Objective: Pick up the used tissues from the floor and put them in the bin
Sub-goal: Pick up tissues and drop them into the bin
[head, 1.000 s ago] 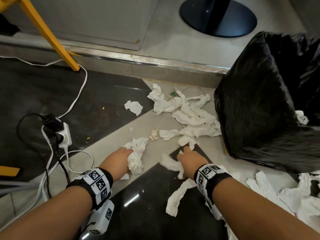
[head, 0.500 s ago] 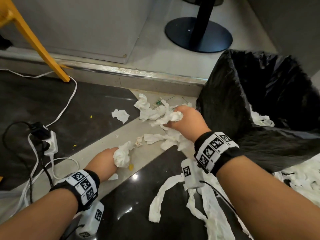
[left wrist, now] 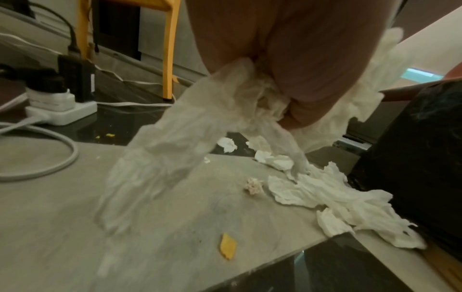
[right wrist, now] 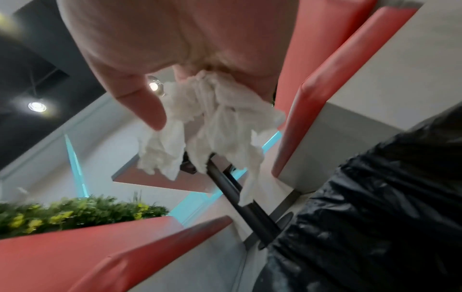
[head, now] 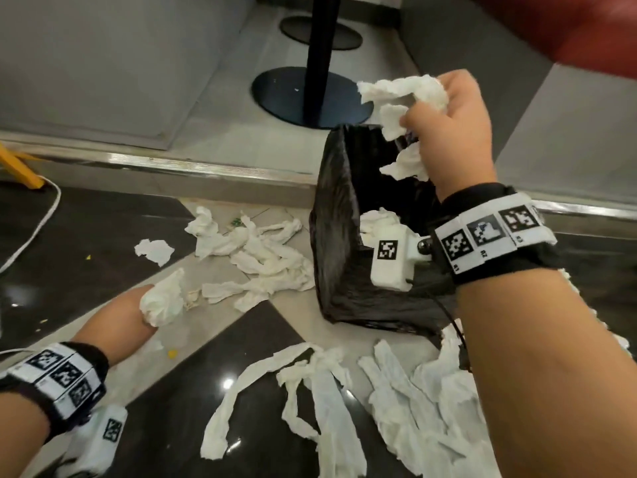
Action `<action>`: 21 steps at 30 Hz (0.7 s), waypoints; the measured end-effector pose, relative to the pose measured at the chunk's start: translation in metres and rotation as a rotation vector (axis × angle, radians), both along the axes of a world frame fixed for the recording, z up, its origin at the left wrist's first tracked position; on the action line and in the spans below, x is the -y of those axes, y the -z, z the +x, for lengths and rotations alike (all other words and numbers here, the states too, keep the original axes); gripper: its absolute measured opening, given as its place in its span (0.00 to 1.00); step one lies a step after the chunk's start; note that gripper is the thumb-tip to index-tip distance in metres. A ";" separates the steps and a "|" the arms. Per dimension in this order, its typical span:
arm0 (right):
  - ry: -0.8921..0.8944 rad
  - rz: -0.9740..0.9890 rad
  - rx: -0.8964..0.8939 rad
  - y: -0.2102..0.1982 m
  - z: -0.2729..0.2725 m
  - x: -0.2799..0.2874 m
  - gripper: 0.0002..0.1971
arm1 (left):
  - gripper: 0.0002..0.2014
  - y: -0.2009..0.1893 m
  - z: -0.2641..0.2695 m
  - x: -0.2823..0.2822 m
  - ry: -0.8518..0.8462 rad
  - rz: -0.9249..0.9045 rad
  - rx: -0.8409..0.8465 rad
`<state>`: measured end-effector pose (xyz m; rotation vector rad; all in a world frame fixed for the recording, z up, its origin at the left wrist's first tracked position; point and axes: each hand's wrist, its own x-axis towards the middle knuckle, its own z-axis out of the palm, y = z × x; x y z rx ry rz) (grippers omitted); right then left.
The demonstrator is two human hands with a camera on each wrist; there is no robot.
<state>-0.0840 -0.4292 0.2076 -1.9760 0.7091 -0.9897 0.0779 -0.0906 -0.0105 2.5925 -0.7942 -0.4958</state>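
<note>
My right hand [head: 444, 132] grips a bunch of crumpled white tissues [head: 403, 101], raised above the open mouth of the black-bagged bin [head: 344, 257]; the same bunch [right wrist: 212, 126] hangs from the fist in the right wrist view. Low on the left, my left hand [head: 124, 319] holds another tissue wad [head: 162, 300] just above the floor, its tail [left wrist: 175, 142] dangling. Several loose tissues [head: 262, 253] lie on the floor left of the bin, and long strips [head: 310, 391] lie in front of it. A few tissues [head: 375, 219] sit inside the bin.
A black table pedestal [head: 310, 94] stands behind the bin on a raised step with a metal edge [head: 172, 163]. A white power strip with plugs and cables [left wrist: 57, 106] and a yellow chair leg [left wrist: 170, 49] lie left. Small yellow scraps [left wrist: 227, 247] dot the floor.
My right hand lifted a bunch of tissues off the floor pile and carried it up and right, over the bin. My left hand kept its wad and rose slightly.
</note>
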 end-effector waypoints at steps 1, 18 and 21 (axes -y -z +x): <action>0.003 -0.027 -0.052 0.004 -0.005 0.008 0.09 | 0.05 -0.004 -0.002 0.003 0.007 0.002 0.012; 0.166 0.147 0.004 0.009 -0.073 0.086 0.15 | 0.34 -0.218 -0.036 0.216 0.395 -0.363 0.076; 0.235 0.190 0.117 0.004 -0.082 0.093 0.12 | 0.41 -0.228 -0.060 0.277 0.620 -0.187 0.098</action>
